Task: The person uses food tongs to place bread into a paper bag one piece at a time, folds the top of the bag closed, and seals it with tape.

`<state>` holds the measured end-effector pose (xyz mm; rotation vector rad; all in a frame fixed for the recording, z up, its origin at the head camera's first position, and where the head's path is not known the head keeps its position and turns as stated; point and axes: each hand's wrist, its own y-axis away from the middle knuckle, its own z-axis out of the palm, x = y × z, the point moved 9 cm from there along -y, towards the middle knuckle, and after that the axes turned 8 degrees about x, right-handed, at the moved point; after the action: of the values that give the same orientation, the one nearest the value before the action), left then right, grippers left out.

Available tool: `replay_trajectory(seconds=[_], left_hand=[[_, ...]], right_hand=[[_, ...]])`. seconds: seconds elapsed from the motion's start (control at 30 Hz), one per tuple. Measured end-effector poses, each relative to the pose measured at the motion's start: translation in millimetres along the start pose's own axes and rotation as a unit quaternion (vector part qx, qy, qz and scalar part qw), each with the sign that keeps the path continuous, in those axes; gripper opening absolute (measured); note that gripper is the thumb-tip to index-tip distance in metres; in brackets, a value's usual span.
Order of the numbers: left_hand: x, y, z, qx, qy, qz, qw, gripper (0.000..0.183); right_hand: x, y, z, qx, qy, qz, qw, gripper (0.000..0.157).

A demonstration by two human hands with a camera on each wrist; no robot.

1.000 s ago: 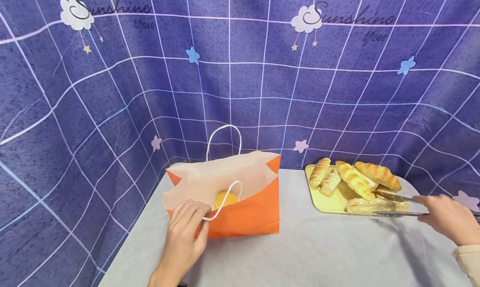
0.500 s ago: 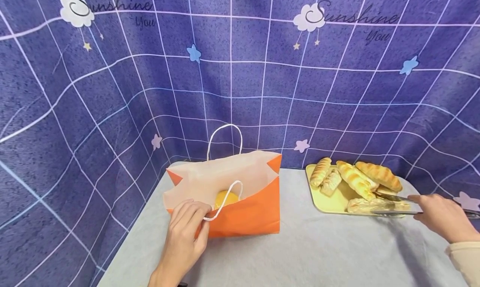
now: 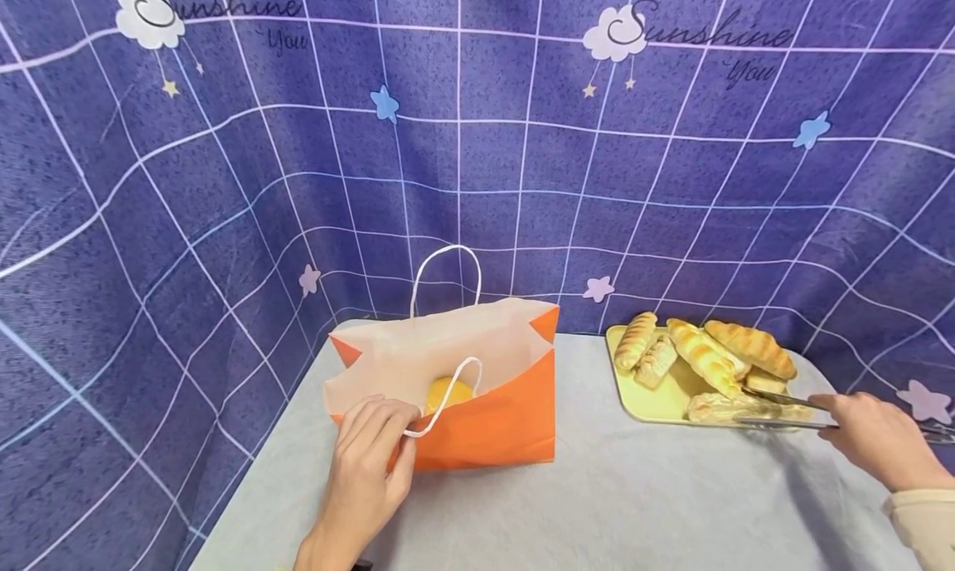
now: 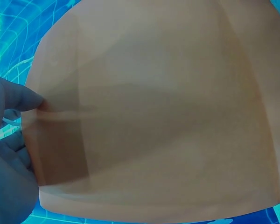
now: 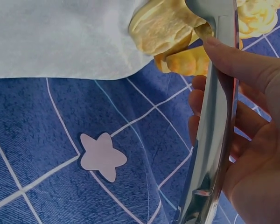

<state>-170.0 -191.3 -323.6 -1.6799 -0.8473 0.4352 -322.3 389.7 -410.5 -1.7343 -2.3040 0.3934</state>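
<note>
My left hand (image 3: 368, 459) grips the near rim of an orange paper bag (image 3: 500, 426), with thumb outside. Pale inside, the bag stands with its mouth open and two white cord handles up; a round yellow thing (image 3: 442, 395) shows in it. At the right, my right hand (image 3: 875, 438) holds metal tongs (image 5: 212, 121) around their middle. The tong arms reach over the yellow tray (image 3: 632, 404), one on each side of a pale bread roll (image 3: 712, 408) at its front edge. The left wrist view shows mostly the bag's paper (image 4: 168, 140).
Several more bread pieces lie on the tray, including a striped roll (image 3: 637, 341), a long loaf (image 3: 749, 349) and a twisted one (image 3: 701, 357). A grey cloth (image 3: 619, 496) covers the table. Behind hangs a purple-blue grid-patterned curtain (image 3: 492, 165).
My right hand has shifted slightly left with the tongs, and their upper arm has dropped a little, narrowing the gap. My left hand and the bag stay where they were.
</note>
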Motion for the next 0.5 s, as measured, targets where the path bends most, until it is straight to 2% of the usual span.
replay_trajectory(seconds=[0.27, 0.5], left_hand=[[-0.4, -0.4, -2.2, 0.008, -0.002, 0.005, 1.0, 0.023], [0.1, 1.7, -3.8, 0.014, -0.004, 0.012, 0.9998, 0.023]], right_hand=[[-7, 5, -3.8, 0.042, -0.008, -0.012, 0.999, 0.03], [-10, 10, -7.2, 0.063, -0.002, -0.023, 0.998, 0.024]])
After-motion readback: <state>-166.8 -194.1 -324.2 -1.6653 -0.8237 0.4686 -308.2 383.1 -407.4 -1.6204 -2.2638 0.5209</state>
